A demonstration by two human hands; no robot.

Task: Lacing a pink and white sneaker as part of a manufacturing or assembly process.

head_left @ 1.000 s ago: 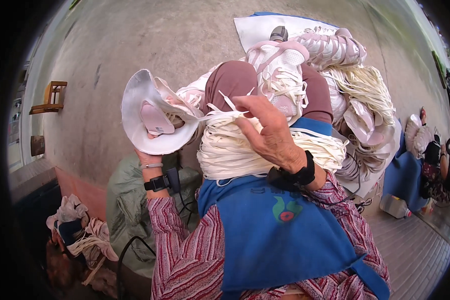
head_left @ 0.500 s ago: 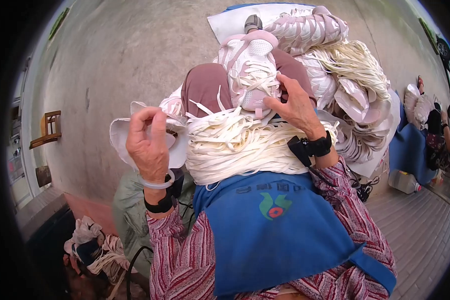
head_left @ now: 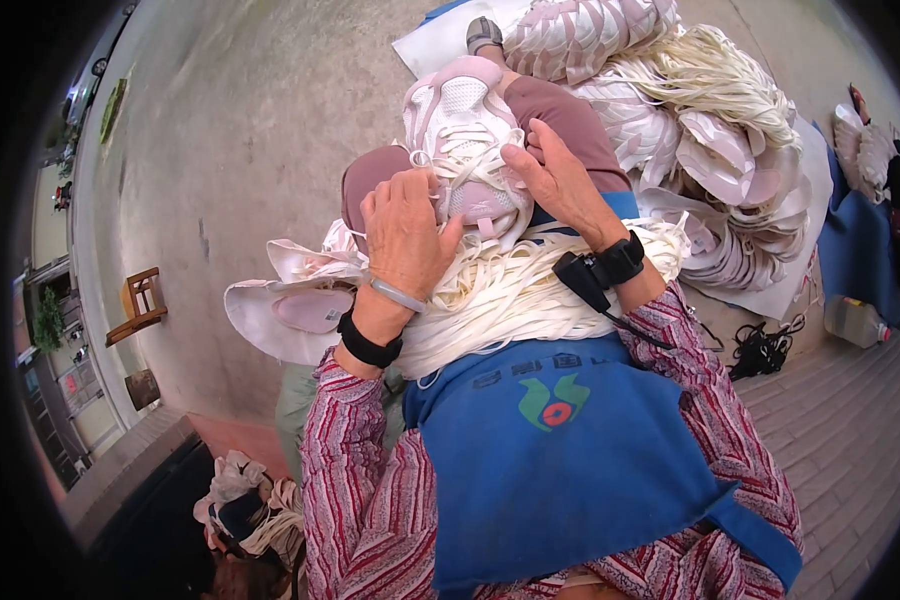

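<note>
Covering the near lap, a blue apron point(head_left: 570, 480) lies between two red-and-white striped sleeves point(head_left: 355, 480). Just beyond it spreads a thick, loose bundle of cream-white laces point(head_left: 490, 320). Next come the hands, one on each side of a shoe upper point(head_left: 470, 150), which rests over the knees at the centre, its toe pointing far and its tongue near. The upper is soft and soleless, white mesh with pale pink overlays, a rounded pink toe edge and a small light tab on the pink tongue. A white lace point(head_left: 490, 165) crosses its middle in uneven, slack loops. At its left edge the left hand point(head_left: 405, 230) has its fingers bent down; they hide their own tips, so I cannot tell whether they pinch the lace. At its right edge the right hand point(head_left: 565, 190) keeps thumb and forefinger narrowly parted, the other fingers curled.

Left of the left hand sits another white-and-pink upper point(head_left: 295, 308). Farther right lie heaped uppers point(head_left: 715, 160) with yellowish laces point(head_left: 710, 80) draped over them. Far left, a wooden chair point(head_left: 138, 305) stands on the concrete floor point(head_left: 240, 150).
</note>
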